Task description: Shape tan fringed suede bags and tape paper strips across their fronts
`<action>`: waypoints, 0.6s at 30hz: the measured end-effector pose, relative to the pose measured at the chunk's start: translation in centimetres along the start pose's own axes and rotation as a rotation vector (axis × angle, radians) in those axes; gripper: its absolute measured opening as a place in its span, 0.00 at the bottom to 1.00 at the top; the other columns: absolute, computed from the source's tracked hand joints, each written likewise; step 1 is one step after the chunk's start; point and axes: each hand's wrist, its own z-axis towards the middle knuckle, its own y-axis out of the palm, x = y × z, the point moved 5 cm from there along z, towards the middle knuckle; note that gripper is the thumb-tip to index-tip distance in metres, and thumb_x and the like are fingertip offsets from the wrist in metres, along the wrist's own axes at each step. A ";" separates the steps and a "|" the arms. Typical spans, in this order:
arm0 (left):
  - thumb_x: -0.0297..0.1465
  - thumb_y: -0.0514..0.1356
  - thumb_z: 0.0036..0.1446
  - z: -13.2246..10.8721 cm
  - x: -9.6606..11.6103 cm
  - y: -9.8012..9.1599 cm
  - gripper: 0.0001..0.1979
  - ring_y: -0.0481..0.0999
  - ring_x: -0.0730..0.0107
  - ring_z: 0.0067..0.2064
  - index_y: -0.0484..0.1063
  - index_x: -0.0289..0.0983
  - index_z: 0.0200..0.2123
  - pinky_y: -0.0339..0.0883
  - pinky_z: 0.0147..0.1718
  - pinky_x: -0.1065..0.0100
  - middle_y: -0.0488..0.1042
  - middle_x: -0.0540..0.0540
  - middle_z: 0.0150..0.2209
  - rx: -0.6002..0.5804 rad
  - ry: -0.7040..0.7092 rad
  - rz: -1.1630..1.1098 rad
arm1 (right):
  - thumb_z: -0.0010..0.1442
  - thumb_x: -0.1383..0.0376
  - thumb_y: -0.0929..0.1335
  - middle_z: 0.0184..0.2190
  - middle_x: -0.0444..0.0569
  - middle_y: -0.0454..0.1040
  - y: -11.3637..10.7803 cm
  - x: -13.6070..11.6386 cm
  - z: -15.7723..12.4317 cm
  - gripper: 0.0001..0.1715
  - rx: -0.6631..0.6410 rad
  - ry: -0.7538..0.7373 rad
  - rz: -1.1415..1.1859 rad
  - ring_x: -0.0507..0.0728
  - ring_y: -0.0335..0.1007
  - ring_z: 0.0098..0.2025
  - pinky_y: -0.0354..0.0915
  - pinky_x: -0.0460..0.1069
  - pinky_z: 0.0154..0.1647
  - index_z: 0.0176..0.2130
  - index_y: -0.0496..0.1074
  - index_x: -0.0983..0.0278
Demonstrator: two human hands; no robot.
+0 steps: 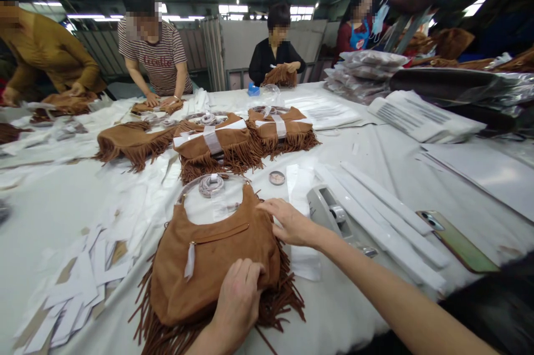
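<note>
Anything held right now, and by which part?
Brown fringed bag: left hand curled on its lower front, right hand at its side, nearer the top. Whether either actually grips it can't be told.

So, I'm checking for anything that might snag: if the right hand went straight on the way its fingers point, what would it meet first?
The brown bag, at its upper right corner. The right hand's fingertips look right up against it, though one view leaves actual contact unclear.
</note>
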 end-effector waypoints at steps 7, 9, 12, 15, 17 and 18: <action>0.18 0.49 0.53 -0.4 -0.3 0.1 0.13 0.64 0.61 0.36 0.62 0.37 0.40 0.62 0.35 0.61 0.66 0.45 0.33 0.008 0.053 -0.011 | 0.63 0.67 0.62 0.45 0.50 0.69 1.1 -4.0 -2.0 0.10 -0.204 -0.646 -0.470 0.58 0.57 0.54 0.51 0.58 0.57 0.45 0.68 0.59; 0.19 0.49 0.54 -0.7 -0.7 0.1 0.16 0.65 0.61 0.36 0.62 0.37 0.45 0.63 0.36 0.61 0.66 0.45 0.34 0.000 0.052 -0.011 | 0.61 0.66 0.64 0.39 0.48 0.69 2.1 -3.4 -1.4 0.08 -0.234 -0.675 -0.463 0.57 0.60 0.48 0.53 0.56 0.54 0.42 0.68 0.61; 0.21 0.49 0.56 -0.9 -0.7 0.0 0.18 0.66 0.60 0.39 0.60 0.37 0.51 0.64 0.39 0.60 0.67 0.44 0.37 -0.056 0.021 0.000 | 0.52 0.64 0.69 0.36 0.47 0.68 3.1 -2.3 -0.6 0.11 -0.287 -0.670 -0.417 0.57 0.59 0.42 0.54 0.55 0.50 0.37 0.67 0.62; 0.32 0.56 0.58 -0.3 0.3 -0.3 0.18 0.67 0.58 0.41 0.60 0.36 0.52 0.64 0.42 0.58 0.68 0.42 0.40 -0.071 -0.099 0.065 | 0.45 0.63 0.69 0.36 0.48 0.67 3.2 -1.7 -0.3 0.15 -0.289 -0.627 -0.362 0.58 0.58 0.42 0.53 0.55 0.49 0.35 0.66 0.63; 0.43 0.62 0.52 0.6 1.3 -0.7 0.25 0.67 0.55 0.41 0.63 0.35 0.49 0.63 0.42 0.55 0.68 0.42 0.39 -0.050 -0.215 0.158 | 0.42 0.64 0.68 0.37 0.50 0.67 3.2 -1.7 -0.2 0.17 -0.291 -0.611 -0.338 0.59 0.58 0.41 0.53 0.55 0.49 0.36 0.66 0.63; 0.46 0.64 0.49 1.0 1.8 -0.9 0.27 0.67 0.54 0.41 0.64 0.35 0.46 0.63 0.42 0.54 0.68 0.43 0.38 -0.048 -0.271 0.213 | 0.42 0.64 0.68 0.37 0.50 0.67 3.2 -1.8 -0.3 0.17 -0.300 -0.618 -0.329 0.59 0.58 0.41 0.53 0.56 0.49 0.36 0.66 0.63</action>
